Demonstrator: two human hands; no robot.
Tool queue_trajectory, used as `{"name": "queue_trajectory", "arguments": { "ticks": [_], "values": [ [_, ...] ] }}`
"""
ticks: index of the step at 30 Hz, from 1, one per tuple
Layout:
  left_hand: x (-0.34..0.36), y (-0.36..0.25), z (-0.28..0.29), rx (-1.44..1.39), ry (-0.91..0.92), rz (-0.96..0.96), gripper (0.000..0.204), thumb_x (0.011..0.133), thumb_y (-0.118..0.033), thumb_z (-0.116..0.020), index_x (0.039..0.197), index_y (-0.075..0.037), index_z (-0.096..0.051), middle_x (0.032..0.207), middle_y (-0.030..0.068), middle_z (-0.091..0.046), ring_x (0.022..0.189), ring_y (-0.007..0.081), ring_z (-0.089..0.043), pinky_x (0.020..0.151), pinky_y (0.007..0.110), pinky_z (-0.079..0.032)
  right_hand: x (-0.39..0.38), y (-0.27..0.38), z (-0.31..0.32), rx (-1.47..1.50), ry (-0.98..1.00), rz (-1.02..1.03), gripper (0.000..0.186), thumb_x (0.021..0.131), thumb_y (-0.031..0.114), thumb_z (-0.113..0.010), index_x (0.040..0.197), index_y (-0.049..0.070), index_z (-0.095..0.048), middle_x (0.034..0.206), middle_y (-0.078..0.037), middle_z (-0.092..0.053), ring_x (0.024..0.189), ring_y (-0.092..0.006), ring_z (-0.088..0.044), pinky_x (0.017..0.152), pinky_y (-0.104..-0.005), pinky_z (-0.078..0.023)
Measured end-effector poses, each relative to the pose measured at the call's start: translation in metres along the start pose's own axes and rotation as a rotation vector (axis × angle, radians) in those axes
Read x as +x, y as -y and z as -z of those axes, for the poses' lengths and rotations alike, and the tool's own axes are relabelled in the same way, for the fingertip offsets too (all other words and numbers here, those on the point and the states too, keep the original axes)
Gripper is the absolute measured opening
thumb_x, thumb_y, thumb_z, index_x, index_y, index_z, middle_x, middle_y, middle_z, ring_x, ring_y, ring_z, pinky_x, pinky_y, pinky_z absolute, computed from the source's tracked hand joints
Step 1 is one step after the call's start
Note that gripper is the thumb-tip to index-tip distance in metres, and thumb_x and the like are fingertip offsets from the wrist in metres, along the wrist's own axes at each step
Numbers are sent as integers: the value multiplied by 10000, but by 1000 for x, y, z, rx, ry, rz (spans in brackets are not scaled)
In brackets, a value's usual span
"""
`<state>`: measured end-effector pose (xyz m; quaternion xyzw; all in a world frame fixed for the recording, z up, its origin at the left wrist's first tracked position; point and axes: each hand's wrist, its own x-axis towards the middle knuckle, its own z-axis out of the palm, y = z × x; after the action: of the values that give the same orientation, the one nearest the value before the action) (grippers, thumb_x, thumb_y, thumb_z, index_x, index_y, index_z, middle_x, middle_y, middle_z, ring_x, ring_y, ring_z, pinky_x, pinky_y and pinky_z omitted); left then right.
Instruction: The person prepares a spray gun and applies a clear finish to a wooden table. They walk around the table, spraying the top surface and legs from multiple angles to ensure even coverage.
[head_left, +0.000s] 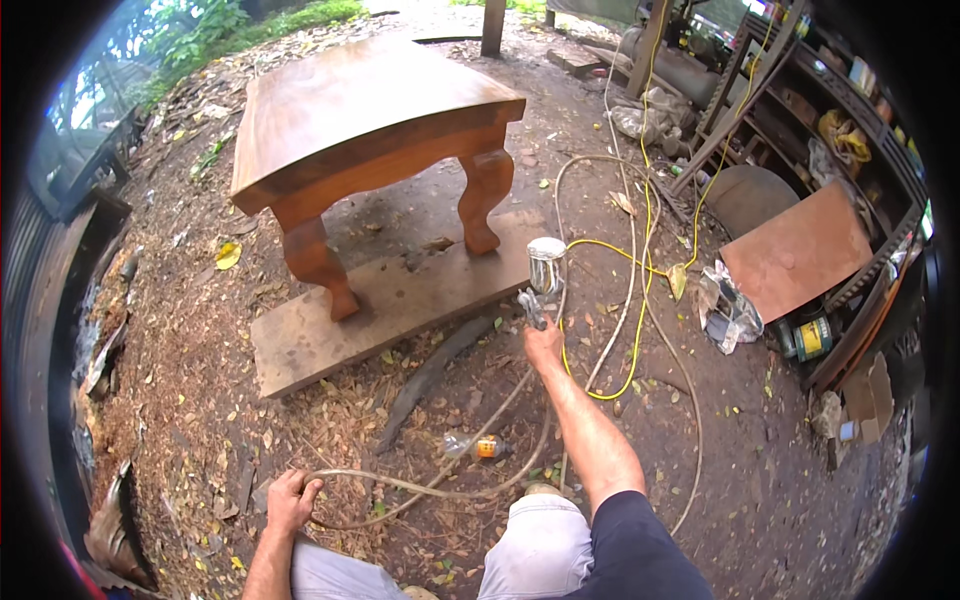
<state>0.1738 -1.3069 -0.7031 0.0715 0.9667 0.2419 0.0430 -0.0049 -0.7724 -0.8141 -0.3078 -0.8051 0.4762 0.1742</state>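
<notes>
My right hand (543, 340) is closed on a metal spray gun (535, 305) with a silver cup (546, 262) on top, held low to the right of a varnished wooden table (370, 110). The table's carved legs (480, 200) stand on a dusty plank (390, 330) on the ground. At the lower left, my left hand (295, 495) is closed around a pale air hose (360, 472), which loops over the dirt. A plastic bottle with a yellow label (488, 446) lies below the plank.
Yellow cord (620, 390) and more hoses loop at the right. Beyond are cluttered shelves (800, 110), a reddish board (795, 250), crumpled wrapping (720, 305), a can (812, 335) and cardboard (865, 400). A post (492, 25) stands behind; corrugated metal (45, 300) runs along the left.
</notes>
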Motion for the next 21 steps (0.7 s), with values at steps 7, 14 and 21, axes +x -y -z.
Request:
{"name": "queue_trajectory", "arguments": {
  "ticks": [7,14,21],
  "values": [
    [3,-1,0,-37,-14,-31,182,883,-226,-761,916,-48,-745,816,146,-661,775,349,-653,693,427,-516,-12,55,18,213,33,172,311,829,156,-588,1100,40,-687,897,-219,-742,832,-379,-726,740,-427,-543],
    [0,11,3,-77,-94,-48,172,876,-200,-766,924,-37,-740,826,153,-655,784,351,-659,695,429,-519,-42,143,72,480,-14,432,305,813,55,-505,1063,36,-680,835,-69,-698,769,-188,-666,714,-361,-520],
    [0,-7,6,-4,-34,-171,198,840,-237,-803,930,-68,-755,810,130,-657,770,345,-653,690,435,-526,-8,134,124,382,-56,512,303,806,73,-509,1027,11,-706,904,-36,-715,778,-135,-617,734,-314,-499]
  ]
}}
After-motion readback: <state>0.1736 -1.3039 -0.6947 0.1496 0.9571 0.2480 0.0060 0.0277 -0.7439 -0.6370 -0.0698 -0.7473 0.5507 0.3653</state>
